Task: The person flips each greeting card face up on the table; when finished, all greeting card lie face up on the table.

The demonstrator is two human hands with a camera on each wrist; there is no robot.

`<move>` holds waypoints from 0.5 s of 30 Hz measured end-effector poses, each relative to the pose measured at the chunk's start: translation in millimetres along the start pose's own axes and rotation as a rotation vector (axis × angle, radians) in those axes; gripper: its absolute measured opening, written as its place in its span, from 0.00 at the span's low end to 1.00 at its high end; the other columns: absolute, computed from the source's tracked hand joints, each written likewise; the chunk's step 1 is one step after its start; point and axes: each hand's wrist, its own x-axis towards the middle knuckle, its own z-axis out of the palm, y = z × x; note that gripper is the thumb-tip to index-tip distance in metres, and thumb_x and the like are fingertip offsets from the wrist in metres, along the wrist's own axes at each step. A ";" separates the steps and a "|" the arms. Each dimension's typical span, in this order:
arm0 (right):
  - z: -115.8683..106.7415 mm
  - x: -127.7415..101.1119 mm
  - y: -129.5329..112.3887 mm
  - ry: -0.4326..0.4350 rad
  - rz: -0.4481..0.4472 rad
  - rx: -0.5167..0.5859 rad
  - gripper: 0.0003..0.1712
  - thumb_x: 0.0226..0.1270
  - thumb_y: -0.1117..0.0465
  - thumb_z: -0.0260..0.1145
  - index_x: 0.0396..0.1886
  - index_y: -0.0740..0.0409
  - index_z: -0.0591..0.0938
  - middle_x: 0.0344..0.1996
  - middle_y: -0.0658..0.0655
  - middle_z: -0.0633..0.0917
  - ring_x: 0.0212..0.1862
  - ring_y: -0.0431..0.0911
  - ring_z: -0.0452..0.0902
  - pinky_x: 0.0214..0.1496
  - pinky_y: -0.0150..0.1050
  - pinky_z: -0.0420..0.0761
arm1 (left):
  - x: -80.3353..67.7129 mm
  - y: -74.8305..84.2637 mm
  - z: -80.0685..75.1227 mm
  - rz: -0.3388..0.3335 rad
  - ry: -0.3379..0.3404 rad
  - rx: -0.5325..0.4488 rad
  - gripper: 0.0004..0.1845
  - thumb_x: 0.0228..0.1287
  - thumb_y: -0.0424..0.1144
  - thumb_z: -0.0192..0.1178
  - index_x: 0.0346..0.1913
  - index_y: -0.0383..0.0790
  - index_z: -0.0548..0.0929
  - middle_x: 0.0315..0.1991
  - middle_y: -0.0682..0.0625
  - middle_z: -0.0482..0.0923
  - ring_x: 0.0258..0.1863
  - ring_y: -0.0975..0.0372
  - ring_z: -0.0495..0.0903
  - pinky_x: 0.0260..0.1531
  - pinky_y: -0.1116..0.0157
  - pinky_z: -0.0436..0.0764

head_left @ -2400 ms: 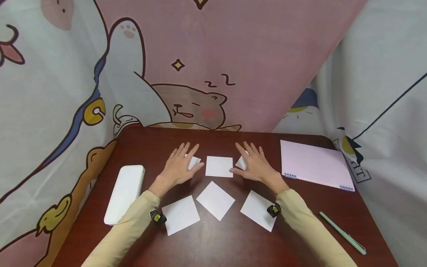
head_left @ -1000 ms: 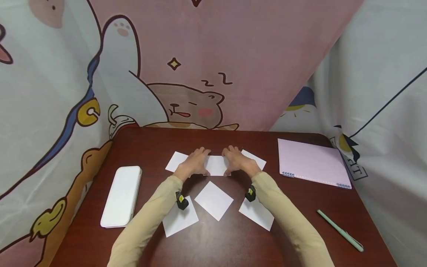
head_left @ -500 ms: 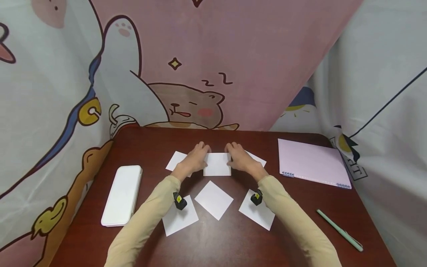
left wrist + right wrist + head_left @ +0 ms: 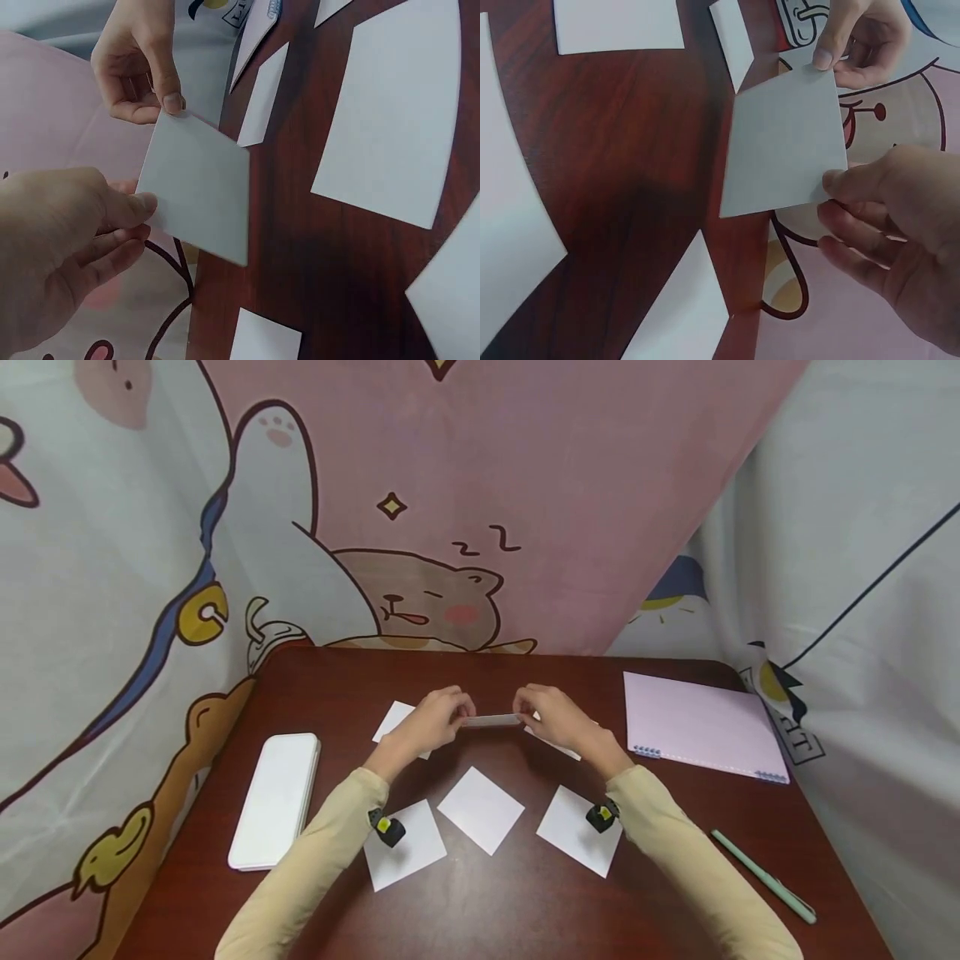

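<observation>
A white paper card (image 4: 492, 720) is held up off the table between both hands, tilted so the head view catches it nearly edge-on. My left hand (image 4: 431, 722) pinches its left end between thumb and fingers. At the opposite end my right hand (image 4: 557, 720) pinches the same card. Its plain face (image 4: 199, 191) fills the middle of the left wrist view, thumbs on the near side. Behind my left hand lies a back left card (image 4: 392, 718); a back right card (image 4: 553, 743) is partly hidden under my right hand. Nearer lies a middle card (image 4: 482, 810), turned like a diamond.
A front left card (image 4: 411, 847) and a front right card (image 4: 573, 839) lie under the wrists. A white case (image 4: 276, 802) stands at the left of the dark table (image 4: 480, 918). On the right are a pink spiral notebook (image 4: 701, 727) and a green pen (image 4: 765, 877).
My hands moved in from the outer back cards to the middle back card. They gripped its ends, lifted it off the table and tilted it from flat to nearly edge-on.
</observation>
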 end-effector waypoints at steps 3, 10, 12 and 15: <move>1.3 -4.2 -3.2 -0.004 -0.002 0.001 0.05 0.63 0.70 0.71 0.34 0.57 0.84 0.33 0.52 0.86 0.40 0.46 0.85 0.45 0.43 0.86 | -4.9 -0.3 2.0 0.011 -0.015 0.019 0.05 0.64 0.27 0.66 0.38 0.40 0.87 0.33 0.52 0.79 0.34 0.63 0.80 0.37 0.67 0.82; 15.7 -10.0 -4.1 -0.049 -0.010 0.024 0.07 0.59 0.72 0.73 0.31 0.57 0.86 0.32 0.52 0.90 0.40 0.44 0.86 0.47 0.44 0.86 | -11.3 -6.0 10.9 0.018 -0.070 -0.011 0.05 0.61 0.27 0.68 0.36 0.39 0.89 0.34 0.52 0.84 0.35 0.62 0.82 0.40 0.65 0.84; 20.7 -10.4 -3.0 -0.063 0.006 0.027 0.05 0.59 0.72 0.73 0.30 0.58 0.87 0.32 0.52 0.90 0.40 0.44 0.86 0.46 0.43 0.86 | -12.5 -7.4 13.6 0.009 -0.083 -0.019 0.05 0.60 0.26 0.69 0.35 0.38 0.89 0.35 0.51 0.85 0.35 0.63 0.81 0.40 0.65 0.83; 28.2 -10.7 -0.6 -0.085 0.035 0.029 0.05 0.59 0.70 0.74 0.31 0.57 0.88 0.31 0.51 0.89 0.37 0.42 0.84 0.44 0.42 0.85 | -14.4 -10.9 19.0 -0.026 -0.102 -0.023 0.04 0.61 0.27 0.68 0.35 0.39 0.89 0.34 0.50 0.87 0.33 0.64 0.80 0.39 0.65 0.82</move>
